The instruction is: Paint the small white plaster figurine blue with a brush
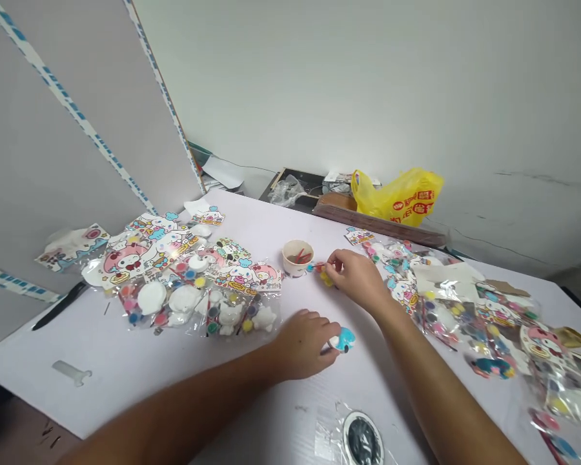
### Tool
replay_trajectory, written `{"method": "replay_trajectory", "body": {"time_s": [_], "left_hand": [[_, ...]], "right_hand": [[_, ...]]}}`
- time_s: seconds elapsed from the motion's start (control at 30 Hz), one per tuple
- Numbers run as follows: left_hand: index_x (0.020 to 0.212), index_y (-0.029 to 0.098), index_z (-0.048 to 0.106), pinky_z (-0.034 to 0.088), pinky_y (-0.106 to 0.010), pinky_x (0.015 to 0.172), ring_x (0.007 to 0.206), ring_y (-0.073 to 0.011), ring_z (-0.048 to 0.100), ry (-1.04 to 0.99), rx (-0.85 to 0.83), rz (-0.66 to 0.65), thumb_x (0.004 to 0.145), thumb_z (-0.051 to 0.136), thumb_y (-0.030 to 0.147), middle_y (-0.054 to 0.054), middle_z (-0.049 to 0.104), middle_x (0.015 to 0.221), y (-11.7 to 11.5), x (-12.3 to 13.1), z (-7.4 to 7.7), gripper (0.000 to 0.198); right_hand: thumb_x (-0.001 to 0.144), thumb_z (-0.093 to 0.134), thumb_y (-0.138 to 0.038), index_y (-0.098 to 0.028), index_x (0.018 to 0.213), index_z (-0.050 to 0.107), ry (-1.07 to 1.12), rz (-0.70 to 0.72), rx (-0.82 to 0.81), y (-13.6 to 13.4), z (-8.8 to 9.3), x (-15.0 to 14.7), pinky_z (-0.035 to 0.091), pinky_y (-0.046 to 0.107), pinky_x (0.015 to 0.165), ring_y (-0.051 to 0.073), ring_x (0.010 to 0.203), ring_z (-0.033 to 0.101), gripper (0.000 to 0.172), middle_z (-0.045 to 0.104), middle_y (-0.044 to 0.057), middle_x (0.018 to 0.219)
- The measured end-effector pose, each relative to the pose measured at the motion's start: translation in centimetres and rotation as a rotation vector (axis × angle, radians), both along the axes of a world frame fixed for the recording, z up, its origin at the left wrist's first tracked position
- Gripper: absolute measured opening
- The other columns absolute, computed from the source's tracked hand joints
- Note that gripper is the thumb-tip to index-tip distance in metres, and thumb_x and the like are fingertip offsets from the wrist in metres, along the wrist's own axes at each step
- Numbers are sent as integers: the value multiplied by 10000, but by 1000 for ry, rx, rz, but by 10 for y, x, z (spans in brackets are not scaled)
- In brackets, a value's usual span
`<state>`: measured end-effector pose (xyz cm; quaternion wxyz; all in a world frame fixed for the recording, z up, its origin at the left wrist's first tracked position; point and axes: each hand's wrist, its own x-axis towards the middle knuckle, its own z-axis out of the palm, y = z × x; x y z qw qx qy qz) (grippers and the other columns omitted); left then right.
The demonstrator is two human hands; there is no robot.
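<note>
**Your left hand (306,347) holds a small painted piece (347,339)**

In the head view, you are working at a white table (252,223). The painted piece is blue and white. It is near the middle of the table, with your left fingers curled around one side. Your right hand (357,279) is a bit closer to the far edge. Its fingers are close together by some little paint pots (326,278). You can't tell what they pinch.

Just beside the pots is a paper cup (294,268) with red sticks (301,256) in it. Shiny craft packs (181,300) are heaped on the table's left side, and more packs (445,316) lie along its right side. A gray wrench shape (72,373) lies near the left corner. Behind the far edge sits a yellow bag (401,199).
</note>
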<state>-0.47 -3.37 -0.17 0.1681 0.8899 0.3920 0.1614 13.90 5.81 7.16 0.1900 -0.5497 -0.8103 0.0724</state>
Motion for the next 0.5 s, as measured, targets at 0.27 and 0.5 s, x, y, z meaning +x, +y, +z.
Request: {"method": "replay_trajectory", "body": {"time_s": [0.27,0.5], "left_hand": [[917,217,559,358,-322,741,813,-207,582,8,-27,-19,865,608,312,6,655,835,2,0,-1,119],[953,221,566,360,-326,755,831,-217,583,11,-53,-27,876,603,323,-1,662,850,2,0,1,133]], "right_hand": [[864,548,-250,-200,786,643,-83,-9,-21,10,-13,-5,284,268,576,180,700,585,132,703,35,814],[888,541,-261,-204,796,659,-91,-10,-69,12,-20,-6,286,265,568,180,712,599,160,716,43,826]]}}
